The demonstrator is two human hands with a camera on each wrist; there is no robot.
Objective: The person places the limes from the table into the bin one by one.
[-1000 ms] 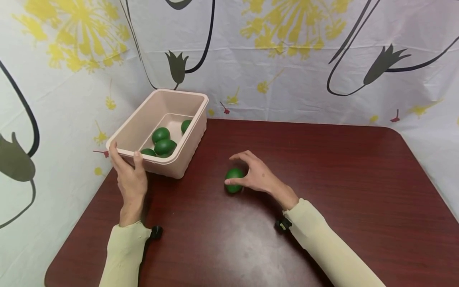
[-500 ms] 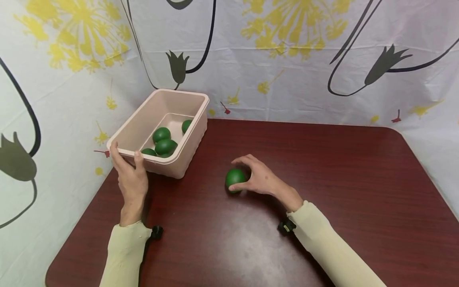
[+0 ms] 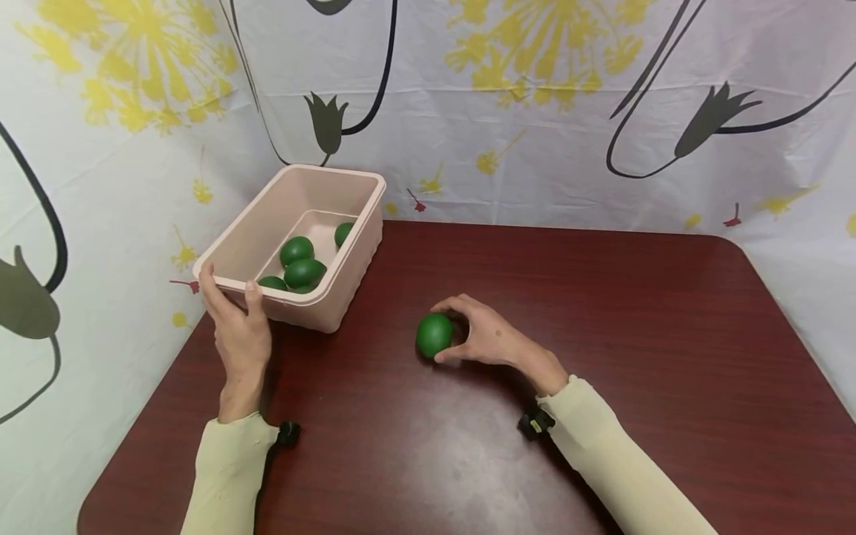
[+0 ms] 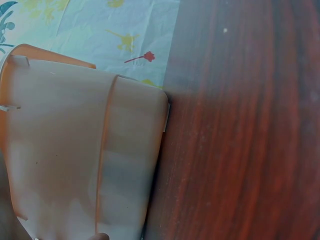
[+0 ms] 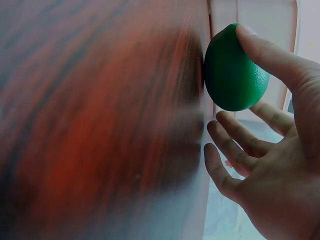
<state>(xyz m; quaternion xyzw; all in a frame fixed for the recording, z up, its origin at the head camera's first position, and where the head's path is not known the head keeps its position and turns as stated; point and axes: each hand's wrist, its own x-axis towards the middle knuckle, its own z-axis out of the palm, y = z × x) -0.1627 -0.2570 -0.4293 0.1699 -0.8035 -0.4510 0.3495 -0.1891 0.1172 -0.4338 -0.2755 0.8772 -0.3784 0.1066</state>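
A green lime [image 3: 433, 336] rests on the dark red-brown table [image 3: 414, 453], near the middle in the head view. My right hand [image 3: 491, 334] pinches it from the right between thumb and index finger. In the right wrist view the thumb tip lies on the lime [image 5: 232, 75], and the other fingers are spread loosely below it. At the left, my left hand [image 3: 244, 345] holds the near edge of a pale pink plastic bin [image 3: 354, 271], thumb and index fingertip at the rim. Several limes [image 3: 305, 272] lie inside the bin.
White cloth [image 3: 562, 163] printed with yellow and grey flowers hangs behind the table and along its left side. The bin stands in the far left corner, close to the cloth. Each sleeved wrist wears a small black camera [image 3: 536, 422].
My right hand has drawn back slightly to the right, its thumb sliding from across the lime to its lower right edge. The left hand and bin stay put.
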